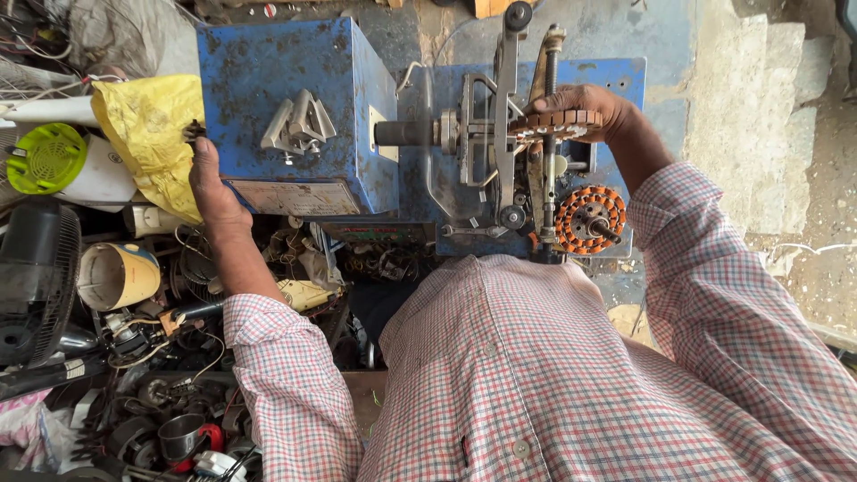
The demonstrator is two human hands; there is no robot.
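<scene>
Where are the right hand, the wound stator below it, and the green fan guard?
right hand (585, 105): head view, on the back of the hand.
wound stator (580, 210): head view, on its orange coil ring.
green fan guard (46, 158): head view, on its grille centre.

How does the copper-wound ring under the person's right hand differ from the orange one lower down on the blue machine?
The wound ring under the right hand shows edge-on; the lower wound ring faces the camera. The upper looks brownish, the lower bright orange. The upper is touched, the lower untouched. Both are toothed rings with wire windings.
</scene>
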